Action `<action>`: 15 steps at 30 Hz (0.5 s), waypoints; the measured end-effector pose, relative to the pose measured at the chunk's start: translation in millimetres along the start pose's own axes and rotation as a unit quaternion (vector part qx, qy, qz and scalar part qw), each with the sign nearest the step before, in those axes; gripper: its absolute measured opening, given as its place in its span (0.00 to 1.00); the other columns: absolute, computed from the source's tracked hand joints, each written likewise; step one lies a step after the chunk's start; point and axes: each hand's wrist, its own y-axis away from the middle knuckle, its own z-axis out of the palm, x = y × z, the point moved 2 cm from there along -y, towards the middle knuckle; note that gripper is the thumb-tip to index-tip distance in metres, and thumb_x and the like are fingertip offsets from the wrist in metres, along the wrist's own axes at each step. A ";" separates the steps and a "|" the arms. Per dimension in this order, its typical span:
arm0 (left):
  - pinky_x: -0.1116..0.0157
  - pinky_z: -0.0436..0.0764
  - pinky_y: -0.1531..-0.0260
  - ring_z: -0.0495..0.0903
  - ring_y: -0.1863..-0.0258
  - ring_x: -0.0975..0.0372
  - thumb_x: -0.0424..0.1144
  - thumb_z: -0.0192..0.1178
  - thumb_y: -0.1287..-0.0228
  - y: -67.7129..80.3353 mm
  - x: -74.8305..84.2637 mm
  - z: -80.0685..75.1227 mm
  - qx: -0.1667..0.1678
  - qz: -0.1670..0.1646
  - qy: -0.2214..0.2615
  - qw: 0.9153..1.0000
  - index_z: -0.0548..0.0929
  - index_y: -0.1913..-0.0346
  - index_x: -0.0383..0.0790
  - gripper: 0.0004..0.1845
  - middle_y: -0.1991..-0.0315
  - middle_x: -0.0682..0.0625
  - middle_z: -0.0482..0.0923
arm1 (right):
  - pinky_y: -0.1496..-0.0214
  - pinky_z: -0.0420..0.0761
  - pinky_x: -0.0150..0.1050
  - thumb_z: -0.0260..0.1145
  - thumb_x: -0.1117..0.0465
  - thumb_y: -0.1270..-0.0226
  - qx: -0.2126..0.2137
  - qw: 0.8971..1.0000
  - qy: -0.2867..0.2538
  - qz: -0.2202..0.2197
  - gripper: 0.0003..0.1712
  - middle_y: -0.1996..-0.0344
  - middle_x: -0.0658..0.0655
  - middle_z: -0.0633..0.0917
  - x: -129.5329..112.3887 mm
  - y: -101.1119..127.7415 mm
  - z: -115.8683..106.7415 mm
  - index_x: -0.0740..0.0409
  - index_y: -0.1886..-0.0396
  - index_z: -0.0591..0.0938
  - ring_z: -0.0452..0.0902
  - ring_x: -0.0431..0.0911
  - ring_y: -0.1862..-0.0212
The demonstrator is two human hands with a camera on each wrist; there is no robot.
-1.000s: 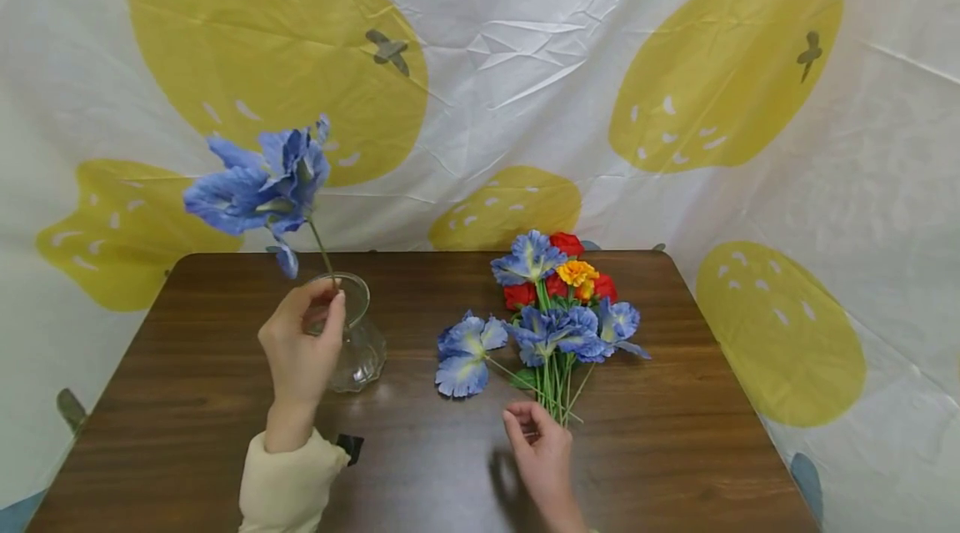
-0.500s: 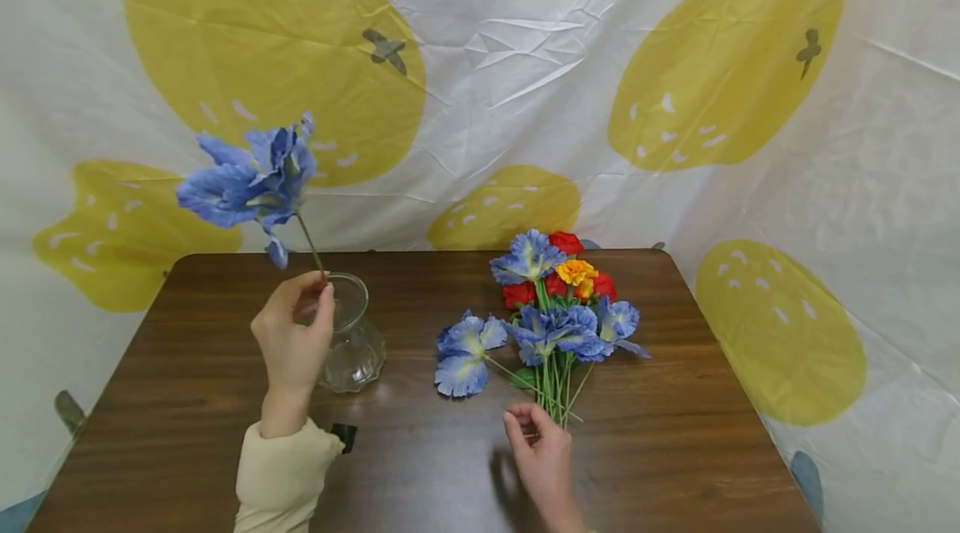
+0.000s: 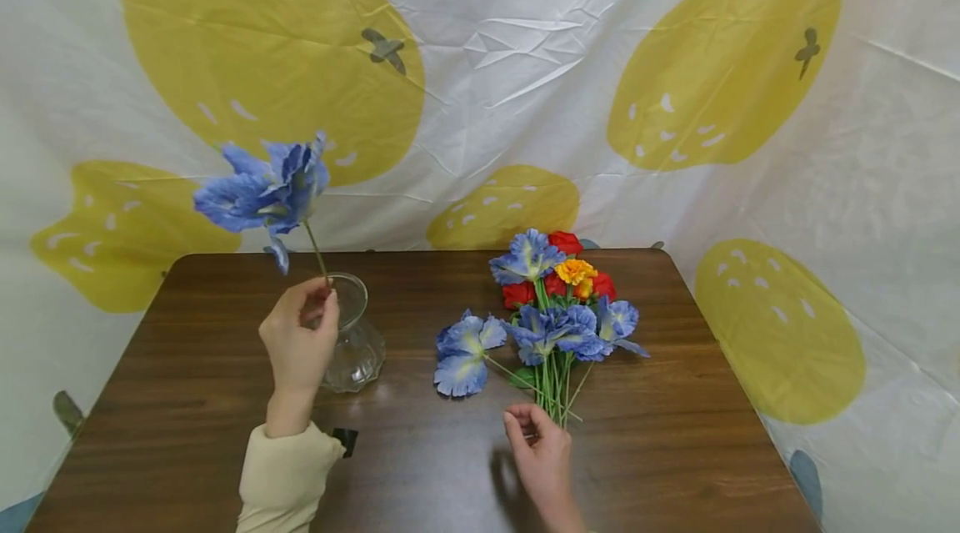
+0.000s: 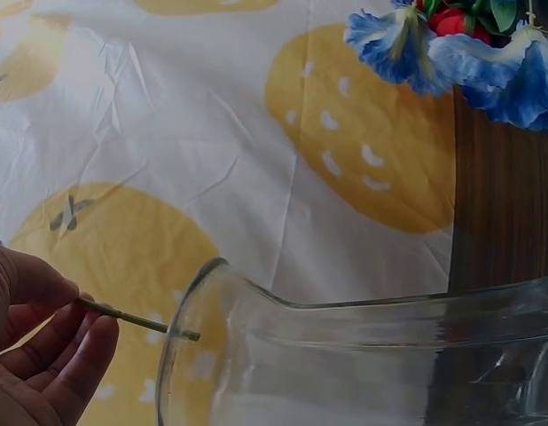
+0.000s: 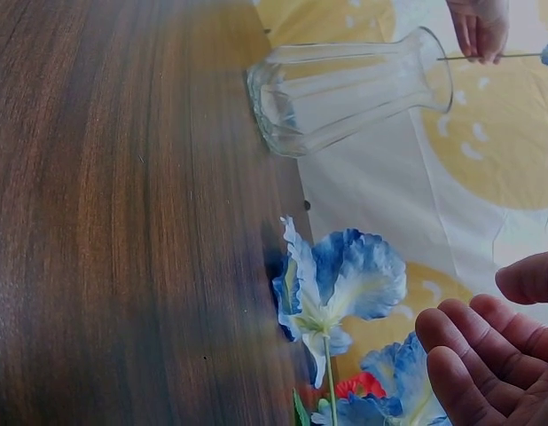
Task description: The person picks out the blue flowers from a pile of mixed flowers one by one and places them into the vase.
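My left hand (image 3: 300, 341) pinches the thin green stem of a blue iris (image 3: 273, 187) between thumb and fingertips, with the bloom up and to the left. Beside it stands a clear glass vase (image 3: 354, 354), upright on the table. In the left wrist view the lower tip of the stem (image 4: 141, 321) overlaps the vase's rim (image 4: 187, 324). My right hand (image 3: 543, 454) holds nothing, its fingers loosely curled, near the stem ends of a flower bunch (image 3: 551, 333). Next to that bunch, a separate blue iris (image 3: 463, 356) lies with its stem crossing the others.
The bunch has blue irises, red flowers (image 3: 519, 294) and an orange-yellow flower (image 3: 576, 272). Everything lies on a dark wooden table (image 3: 420, 466). A white curtain with yellow fruit prints (image 3: 517, 99) hangs behind its far edge.
My left hand with the iris drifted left and up a little, then came back right and down towards the vase mouth. My right hand and the flower bunch stayed put.
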 end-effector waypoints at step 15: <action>0.86 0.71 0.70 0.77 0.74 0.64 0.19 0.58 0.48 9.0 -7.1 0.6 -0.020 0.012 -0.046 0.999 0.81 0.67 0.24 0.05 0.72 0.37 0.81 | 0.79 0.76 0.25 0.67 0.66 0.42 -0.001 1.000 -0.003 -0.008 0.03 0.81 0.51 0.83 2.6 1.6 0.2 0.62 0.73 0.82 0.75 0.33 0.78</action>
